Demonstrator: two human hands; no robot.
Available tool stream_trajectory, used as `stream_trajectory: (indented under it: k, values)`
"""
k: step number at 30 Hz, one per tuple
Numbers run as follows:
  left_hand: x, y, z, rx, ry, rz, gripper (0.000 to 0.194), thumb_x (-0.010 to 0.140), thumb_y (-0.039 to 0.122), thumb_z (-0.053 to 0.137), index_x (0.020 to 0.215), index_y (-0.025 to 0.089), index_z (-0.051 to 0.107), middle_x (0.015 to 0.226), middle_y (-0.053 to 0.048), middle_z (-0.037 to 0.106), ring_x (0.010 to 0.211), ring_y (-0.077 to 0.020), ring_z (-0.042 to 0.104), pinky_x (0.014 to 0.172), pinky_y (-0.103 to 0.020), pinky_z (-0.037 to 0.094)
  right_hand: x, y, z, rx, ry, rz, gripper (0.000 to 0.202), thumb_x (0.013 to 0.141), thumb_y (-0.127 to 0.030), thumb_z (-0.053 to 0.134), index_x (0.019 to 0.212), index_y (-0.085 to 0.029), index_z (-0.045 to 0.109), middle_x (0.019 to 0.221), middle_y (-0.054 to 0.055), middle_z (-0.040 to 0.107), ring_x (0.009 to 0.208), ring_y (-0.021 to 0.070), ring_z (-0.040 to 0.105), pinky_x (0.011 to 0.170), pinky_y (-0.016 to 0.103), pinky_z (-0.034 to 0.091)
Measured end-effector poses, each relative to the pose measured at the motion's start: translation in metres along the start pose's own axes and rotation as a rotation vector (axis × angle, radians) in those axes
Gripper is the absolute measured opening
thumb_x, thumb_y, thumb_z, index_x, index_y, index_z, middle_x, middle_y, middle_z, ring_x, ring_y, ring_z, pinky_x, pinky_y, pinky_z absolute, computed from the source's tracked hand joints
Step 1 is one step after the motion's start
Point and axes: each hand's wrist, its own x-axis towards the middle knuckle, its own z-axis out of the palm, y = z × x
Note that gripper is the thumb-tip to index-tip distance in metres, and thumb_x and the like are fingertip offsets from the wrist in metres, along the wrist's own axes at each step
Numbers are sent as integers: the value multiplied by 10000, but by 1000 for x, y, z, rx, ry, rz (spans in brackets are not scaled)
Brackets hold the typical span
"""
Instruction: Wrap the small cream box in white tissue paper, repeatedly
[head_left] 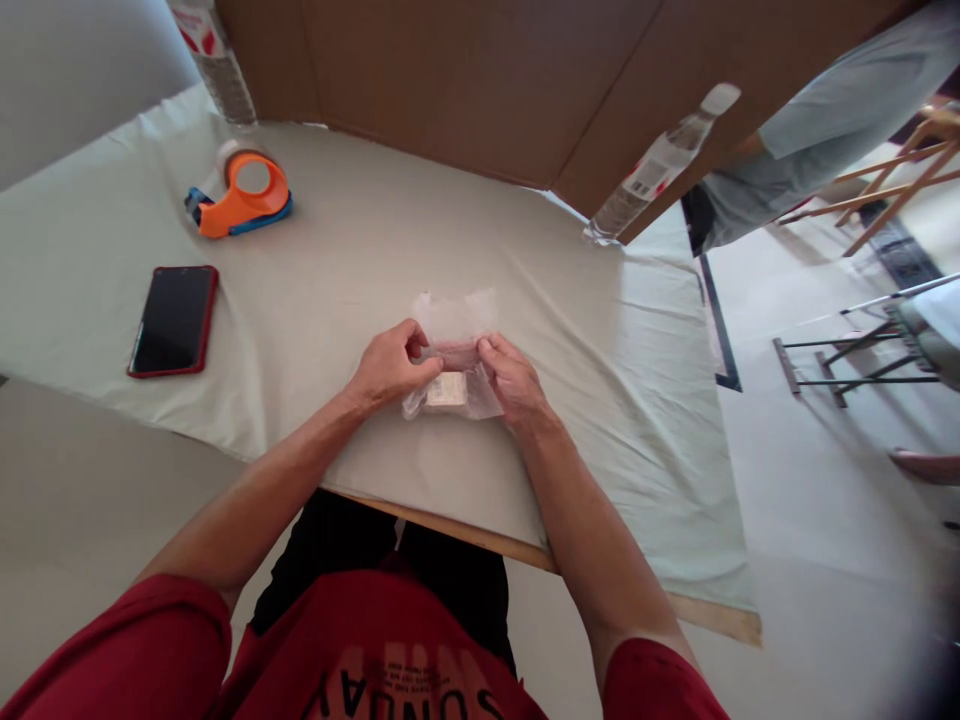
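Right now, your right hand (516, 382) pinches translucent plastic wrapping (459, 324) at its right side, fingers closed; your left hand (391, 366) curls loosely at its left, though I cannot tell whether it grips. A small cream rectangular box (448, 389) lies toward the wrapping's near edge.

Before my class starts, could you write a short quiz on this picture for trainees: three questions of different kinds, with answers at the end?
1. What do the left hand and right hand both hold?
A) a pair of scissors
B) clear plastic
C) a spoon

2. True or false: the phone lies face up on the cloth.

3. How many bottles stand beside the brown cardboard?

Key: 1. B; 2. true; 3. two.
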Motion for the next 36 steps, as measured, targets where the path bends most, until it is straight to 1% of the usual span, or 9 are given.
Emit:
stream_trajectory:
  k: [5,9,13,17,20,24,30,32,36]
  values:
    - [6,-8,-8,-75,-19,-68,84,687,249,573,668,173,603,611,24,560,598,-120,482,563,-254,361,3,4,-5,66,59,-70,412,785,-630,699,828,-247,552,817,31,743,772,211,716,689,359,572]
    - [15,-15,-12,-374,100,-189,92,690,259,579,652,176,572,585,27,554,552,-105,480,518,-228,376,10,5,-19,0,244,-148,323,764,-515,731,818,-228,595,724,-23,655,625,127,619,597,266,497]
    - [24,-21,-13,-570,196,-256,160,748,320,629,783,195,537,664,5,625,552,-104,532,518,-219,424,20,10,-33,-49,360,-153,288,761,-491,690,843,-227,606,709,-25,606,608,137,581,551,271,470]
    - [22,-20,-16,-428,163,-231,469,754,404,713,1132,188,538,657,32,625,574,-129,565,509,-223,403,27,15,-44,-180,476,-189,286,741,-441,655,915,-219,605,809,5,624,693,150,589,619,291,493]
    - [18,-21,-17,-236,106,-184,578,720,260,691,1264,165,522,628,65,590,560,-118,526,549,-235,407,22,6,-46,-308,580,-359,347,746,-399,667,1040,-221,624,979,46,669,826,166,615,753,326,517]
    - [18,-26,-16,-128,150,-157,575,715,165,596,1286,155,535,648,55,578,595,-132,530,603,-258,430,5,-17,-37,-476,335,-446,290,838,-444,645,1028,-228,684,1032,70,721,927,201,655,843,370,515]
    - [11,-13,-15,-23,396,96,380,773,216,617,1151,182,637,785,19,615,663,-119,536,676,-258,456,-9,-30,-36,-751,-12,-228,462,775,-428,747,1170,-197,690,899,44,725,810,201,632,797,378,511]
    - [7,-8,-16,-39,318,173,313,796,258,612,1088,171,678,809,-1,655,663,-116,545,682,-255,462,-14,-34,-38,-738,-51,-236,420,816,-363,701,1193,-180,683,821,15,688,730,168,593,768,350,500]
    - [1,-3,-26,-130,8,249,374,867,429,605,1091,151,715,888,-61,747,824,-171,660,773,-275,496,-34,-48,-37,-677,-237,-311,326,892,-353,642,1173,-200,709,870,19,691,795,160,612,795,316,488]
